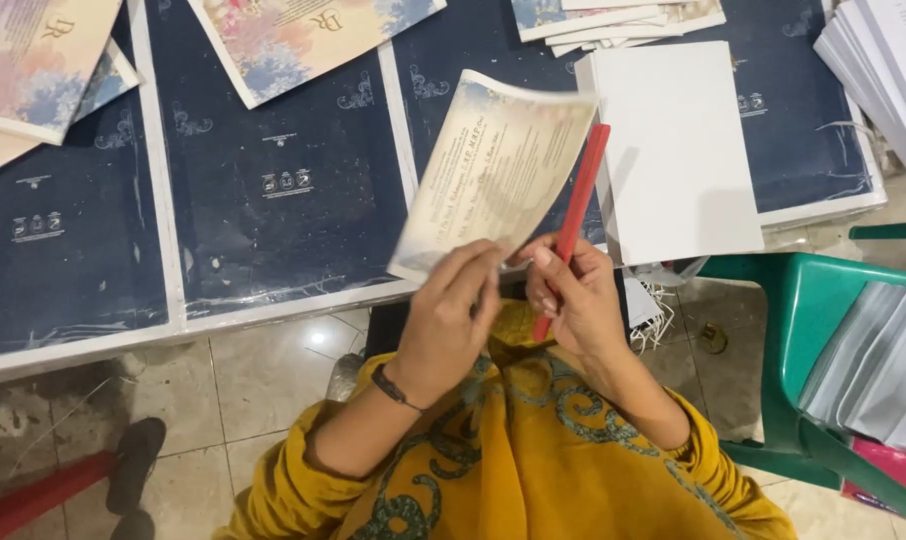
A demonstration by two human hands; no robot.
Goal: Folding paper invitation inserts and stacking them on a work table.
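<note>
Tiled floor (263,370) runs under a low bench (273,200) covered in dark blue printed sheets edged in white, with pastel floral cards (303,35) scattered along its far side, a plain white stack (678,150) to the right and a green plastic chair (823,330) holding more paper.

At the near edge, both hands are raised over the lap of a yellow patterned garment (533,460). Left hand (448,315), with a dark band at the wrist, pinches the lower edge of a cream printed card (498,165); its grip is closed on that edge, thumb and fingers pressed together. Right hand (573,295) meets the same lower corner, its grip closed around a slim red stick (578,215) that lies along the card's right edge, pointing up and away. The card is held in the air, tilted and slightly bowed, above the bench's front edge and touching nothing else.

By my reading, the card is being folded or creased with the stick as a guide. The next move would need the stick pressed firmly along the line while the left hand keeps the edges aligned.
</note>
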